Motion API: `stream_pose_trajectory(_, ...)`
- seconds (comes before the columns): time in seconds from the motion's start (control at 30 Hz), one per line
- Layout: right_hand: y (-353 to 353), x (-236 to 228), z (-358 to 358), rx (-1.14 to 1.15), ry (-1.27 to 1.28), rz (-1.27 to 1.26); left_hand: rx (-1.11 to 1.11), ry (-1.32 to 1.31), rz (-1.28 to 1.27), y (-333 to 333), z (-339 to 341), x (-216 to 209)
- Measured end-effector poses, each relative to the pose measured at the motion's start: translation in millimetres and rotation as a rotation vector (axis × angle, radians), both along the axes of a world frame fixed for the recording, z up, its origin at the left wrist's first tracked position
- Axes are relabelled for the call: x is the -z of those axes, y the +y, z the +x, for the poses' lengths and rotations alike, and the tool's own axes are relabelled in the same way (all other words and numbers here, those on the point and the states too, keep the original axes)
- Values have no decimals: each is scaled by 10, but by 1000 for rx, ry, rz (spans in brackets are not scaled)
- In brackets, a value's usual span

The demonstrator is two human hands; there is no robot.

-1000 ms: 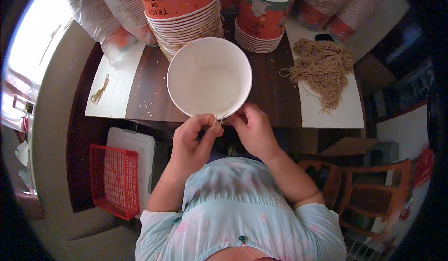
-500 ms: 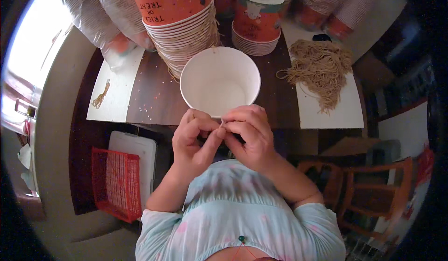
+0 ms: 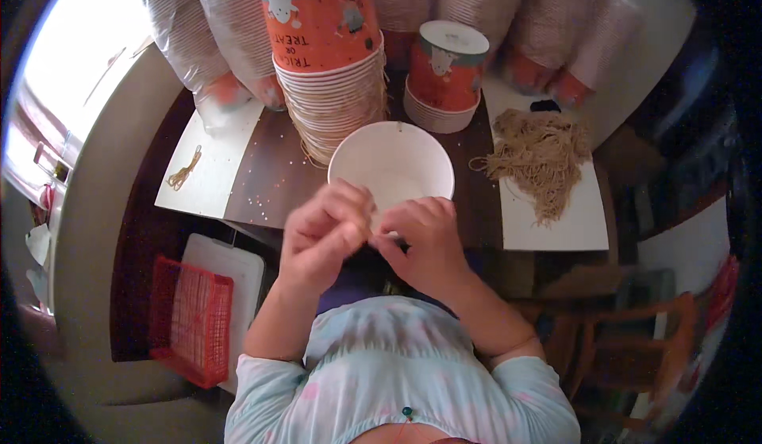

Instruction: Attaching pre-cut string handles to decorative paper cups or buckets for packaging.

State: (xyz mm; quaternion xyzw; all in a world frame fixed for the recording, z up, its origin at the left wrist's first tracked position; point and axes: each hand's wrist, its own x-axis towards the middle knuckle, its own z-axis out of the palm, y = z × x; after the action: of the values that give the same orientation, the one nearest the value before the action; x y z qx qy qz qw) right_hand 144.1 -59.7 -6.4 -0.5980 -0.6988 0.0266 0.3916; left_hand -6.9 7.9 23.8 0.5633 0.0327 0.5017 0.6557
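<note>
A white-inside paper bucket (image 3: 397, 154) stands at the table's front edge, its open mouth facing up toward me. My left hand (image 3: 324, 230) is at the near left of its rim, blurred, with curled fingers and the thumb pressed against them. My right hand (image 3: 425, 234) overlaps the near right of the rim, fingers bent and thumb and forefinger pinched. The fingertips of both hands come close together at the near rim. What they pinch is too small and too covered to make out. A small beige mark shows on the far rim.
Behind the bucket rises a stack of orange printed buckets (image 3: 325, 35) with cord hanging from them; a shorter stack (image 3: 447, 75) is beside it. Beige cords (image 3: 544, 158) lie heaped on a white board at right. A small cord bundle (image 3: 184, 169) lies at left. Below is a red basket (image 3: 194, 321).
My left hand has pulled slightly up and away from the right and is blurred. The whole view has shifted, so the table sits lower. The bucket remains at the front edge.
</note>
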Motion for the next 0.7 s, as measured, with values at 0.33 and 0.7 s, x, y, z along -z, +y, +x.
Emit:
stream_pose_trajectory(0.33, 915, -427, 772, -129, -272, -544, 251, 320, 357, -9, -204, -48)
stream_pose_trajectory(0.7, 337, -1364, 206, -541, -147, 407, -517, 9, 55, 234, -766, -348)
